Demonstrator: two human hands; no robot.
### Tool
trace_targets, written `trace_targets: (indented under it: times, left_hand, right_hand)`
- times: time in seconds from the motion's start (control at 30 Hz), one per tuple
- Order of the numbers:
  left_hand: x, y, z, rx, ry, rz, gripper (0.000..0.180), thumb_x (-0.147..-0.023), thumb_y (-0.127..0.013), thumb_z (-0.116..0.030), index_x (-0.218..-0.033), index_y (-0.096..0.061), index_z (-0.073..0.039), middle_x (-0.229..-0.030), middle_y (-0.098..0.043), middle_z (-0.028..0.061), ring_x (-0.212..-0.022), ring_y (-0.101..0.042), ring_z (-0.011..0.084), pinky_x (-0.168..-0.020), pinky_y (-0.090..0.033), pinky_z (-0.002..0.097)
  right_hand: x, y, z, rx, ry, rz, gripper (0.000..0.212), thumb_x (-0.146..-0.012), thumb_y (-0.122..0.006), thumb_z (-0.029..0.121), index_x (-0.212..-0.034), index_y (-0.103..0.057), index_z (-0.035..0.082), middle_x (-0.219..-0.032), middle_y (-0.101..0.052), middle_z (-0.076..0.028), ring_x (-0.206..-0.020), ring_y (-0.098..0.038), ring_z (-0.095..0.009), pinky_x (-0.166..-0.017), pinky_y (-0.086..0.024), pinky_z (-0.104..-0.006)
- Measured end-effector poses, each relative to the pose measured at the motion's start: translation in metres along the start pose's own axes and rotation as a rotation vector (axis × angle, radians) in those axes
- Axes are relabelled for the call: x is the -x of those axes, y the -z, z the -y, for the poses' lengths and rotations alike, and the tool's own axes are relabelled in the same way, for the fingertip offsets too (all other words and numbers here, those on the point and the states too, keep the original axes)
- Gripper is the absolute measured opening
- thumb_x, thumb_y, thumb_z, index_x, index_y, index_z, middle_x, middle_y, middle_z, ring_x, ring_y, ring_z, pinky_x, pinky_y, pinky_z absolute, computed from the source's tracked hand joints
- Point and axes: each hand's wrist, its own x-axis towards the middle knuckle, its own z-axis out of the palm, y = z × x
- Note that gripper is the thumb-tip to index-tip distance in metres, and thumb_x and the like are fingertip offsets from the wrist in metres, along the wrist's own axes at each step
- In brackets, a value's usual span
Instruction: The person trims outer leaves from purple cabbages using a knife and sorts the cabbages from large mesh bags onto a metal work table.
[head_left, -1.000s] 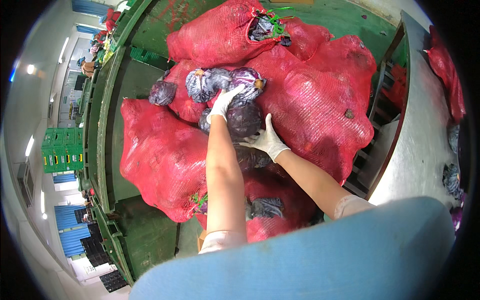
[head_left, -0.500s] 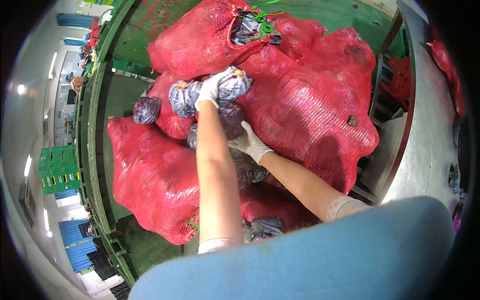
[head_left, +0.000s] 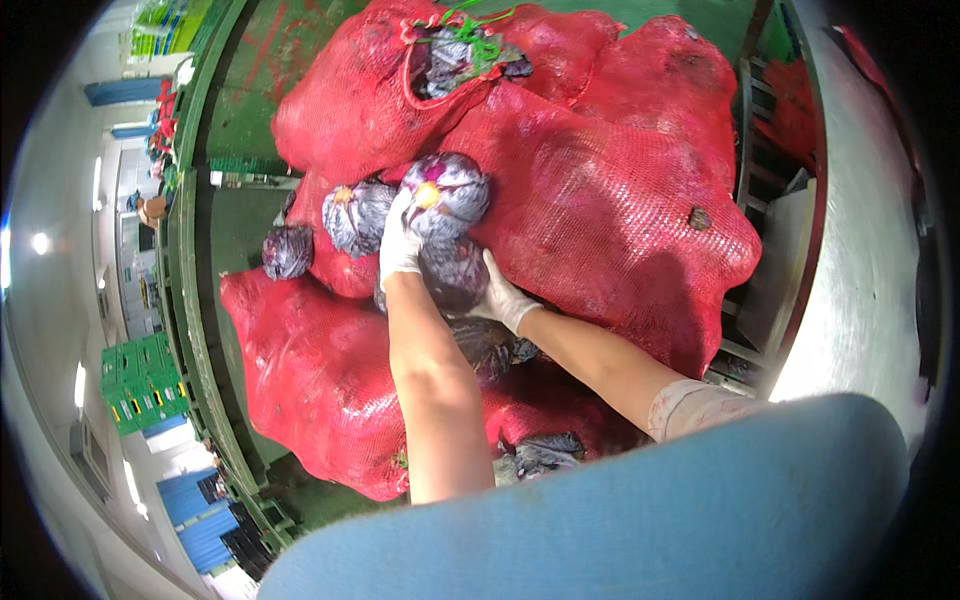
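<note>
Head view: a green rail (head_left: 190, 260) edges the left, a metal table (head_left: 860, 230) the right—red mesh sacks (head_left: 610, 230) fill most space between. Four purple cabbages (head_left: 355, 220) show plainly near the hands. The upper cabbage (head_left: 462, 190), round and veined, has a pale stem end. The gloved left hand (head_left: 400, 240), part-curled, touches its left side—grip cannot be told. The right hand (head_left: 503, 302), thumb spread, rests against the lower cabbage (head_left: 450, 275).

No words or numbers legible; red strokes (head_left: 264, 42) on green panel (head_left: 245, 105) unreadable; yellow patches (head_left: 137, 406) on stacked green crates (head_left: 138, 370) too small
</note>
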Motion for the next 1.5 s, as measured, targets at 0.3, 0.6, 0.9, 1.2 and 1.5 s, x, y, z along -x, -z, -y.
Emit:
trace_targets:
  times: [0.3,0.6,0.9,1.2,1.5]
  left_hand:
    - [0.171,-0.101,-0.046,-0.224,-0.413,0.117,0.057,-0.089,-0.045,-0.036,-0.137,-0.037,-0.007,-0.133,-0.044,0.0139,-0.117,-0.047,0.0307,-0.101,-0.04,0.0445]
    - [0.313,-0.31,0.053,0.356,0.164,0.475,0.04,-0.082,-0.057,-0.041,-0.105,-0.054,-0.007,-0.103,-0.057,0.0072,-0.096,-0.058,0.0232,-0.083,-0.05,0.0416]
    - [0.414,-0.515,0.235,0.324,0.886,0.846,0.059,-0.085,-0.061,-0.047,-0.13,-0.049,-0.011,-0.136,-0.046,0.012,-0.123,-0.044,0.0329,-0.104,-0.033,0.0514]
    - [0.31,-0.24,0.226,0.459,-0.354,-0.078,0.014,-0.089,-0.049,-0.008,-0.076,-0.05,-0.013,-0.066,-0.047,-0.0016,-0.053,-0.046,0.011,-0.046,-0.037,0.0253]
    - [0.26,-0.002,0.169,0.032,-0.486,-0.986,0.068,-0.067,-0.081,-0.005,-0.126,-0.049,0.006,-0.12,-0.059,0.0169,-0.101,-0.06,0.0284,-0.095,-0.046,0.0389]
  right_hand:
    - [0.086,-0.105,-0.145,0.681,0.409,-0.308,0.065,-0.089,-0.054,0.051,-0.141,-0.041,0.014,-0.145,-0.041,-0.006,-0.135,-0.034,-0.028,-0.112,-0.018,-0.0565]
    - [0.434,-0.362,-0.231,0.96,1.376,-0.302,0.063,-0.085,-0.054,0.052,-0.133,-0.048,0.01,-0.139,-0.045,-0.016,-0.125,-0.045,-0.035,-0.105,-0.032,-0.06]
    - [0.678,-0.492,-0.292,1.805,2.571,-1.06,0.052,-0.084,-0.069,0.031,-0.115,-0.055,-0.007,-0.109,-0.061,-0.023,-0.094,-0.064,-0.028,-0.078,-0.055,-0.036]
    - [0.384,-0.421,-0.302,3.693,1.906,-0.871,0.04,-0.084,-0.066,0.012,-0.121,-0.057,0.001,-0.125,-0.054,-0.018,-0.121,-0.048,-0.032,-0.106,-0.034,-0.0389]
    - [0.145,-0.108,-0.088,2.779,-0.055,-0.888,0.05,-0.081,-0.067,0.018,-0.126,-0.055,-0.001,-0.126,-0.057,-0.017,-0.112,-0.057,-0.025,-0.098,-0.042,-0.0325]
